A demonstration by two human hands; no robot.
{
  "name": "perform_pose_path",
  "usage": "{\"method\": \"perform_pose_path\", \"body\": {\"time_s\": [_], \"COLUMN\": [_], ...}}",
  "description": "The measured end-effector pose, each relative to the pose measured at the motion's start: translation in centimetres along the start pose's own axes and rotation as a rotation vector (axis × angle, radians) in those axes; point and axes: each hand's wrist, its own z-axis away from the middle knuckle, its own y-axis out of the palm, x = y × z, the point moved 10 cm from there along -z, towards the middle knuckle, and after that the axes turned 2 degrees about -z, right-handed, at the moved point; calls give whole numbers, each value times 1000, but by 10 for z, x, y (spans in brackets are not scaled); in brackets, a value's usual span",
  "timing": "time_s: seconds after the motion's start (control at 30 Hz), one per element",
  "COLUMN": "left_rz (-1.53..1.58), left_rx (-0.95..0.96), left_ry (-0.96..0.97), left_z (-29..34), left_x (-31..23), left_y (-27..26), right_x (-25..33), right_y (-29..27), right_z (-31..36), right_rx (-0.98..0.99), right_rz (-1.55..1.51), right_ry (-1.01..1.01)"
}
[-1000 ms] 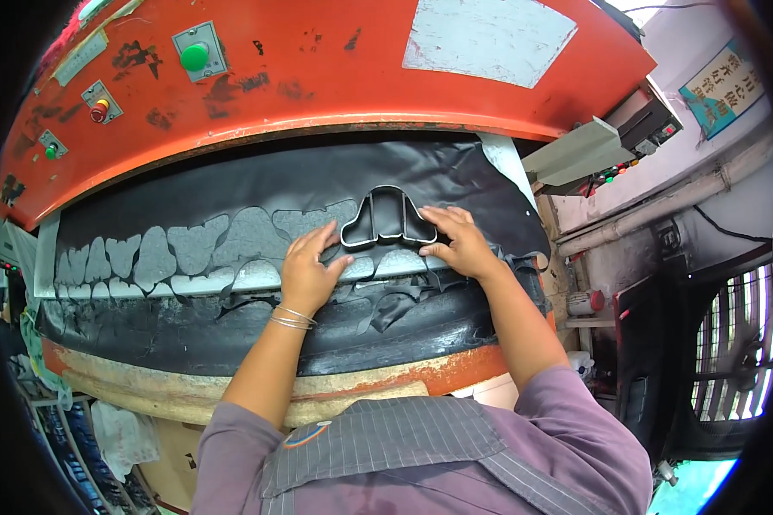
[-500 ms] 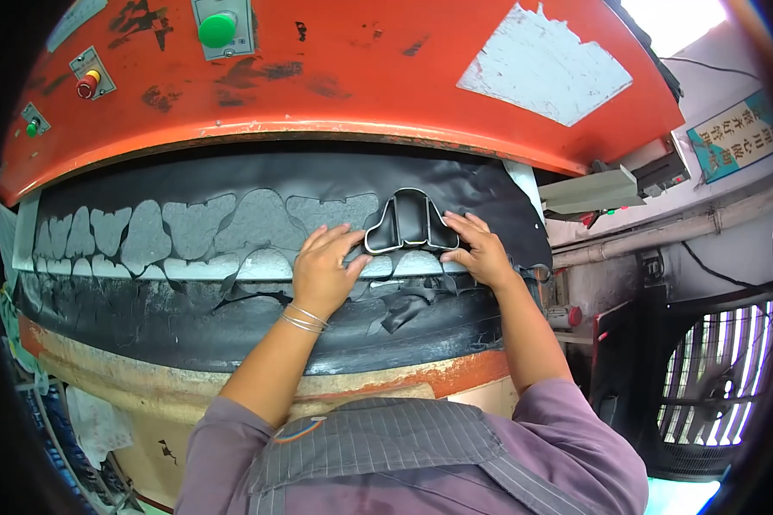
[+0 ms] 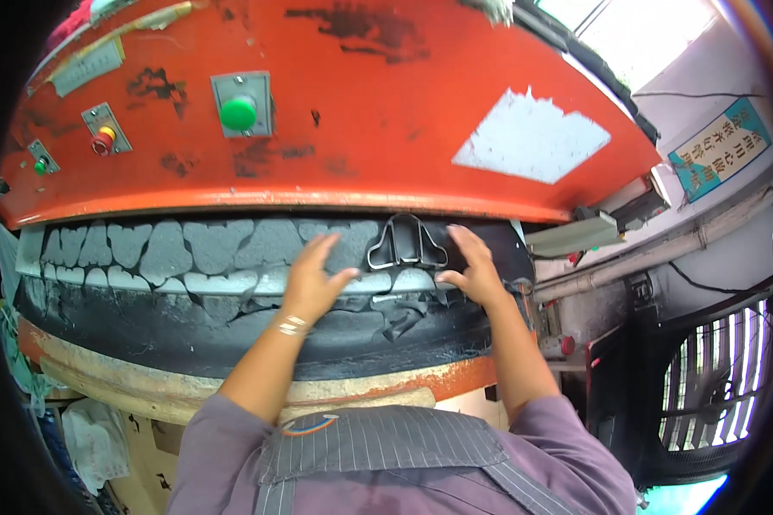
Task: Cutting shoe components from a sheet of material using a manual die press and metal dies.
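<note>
Hands (image 3: pixel 316 279) (2, fingers spread) — flanking die (image 3: pixel 407 244)

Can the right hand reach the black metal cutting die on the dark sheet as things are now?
Probably yes. The right hand lies open on the dark sheet just right of the black metal cutting die, and nothing stands between them. The orange press head hangs above, leaving a gap.

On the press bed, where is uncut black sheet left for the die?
Uncut black sheet runs along the near edge, below the row of grey cut-out holes. It is crowded around the black metal cutting die, between the left hand and right hand.
</note>
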Motion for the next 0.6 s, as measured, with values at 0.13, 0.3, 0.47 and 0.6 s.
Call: {"method": "perform_pose_path", "body": {"time_s": [0.13, 0.3, 0.47, 0.6], "left_rz": [92, -269, -525, -211], "left_rx": [-393, -947, -1133, -811], "left_ry": [-101, -104, -68, -140], "left_z": [-15, -18, -1, -17], "left_x": [58, 161, 189, 178], "left_y": [-155, -383, -533, -511], "right_x": [34, 183, 303, 282], "right_y": [-41, -2, -35, -29], "right_z": [28, -74, -154, -167], "right_rx": [-474, -272, -517, -499], "right_rz": [-106, -283, -249, -246], "right_ry": [117, -225, -460, -316]}}
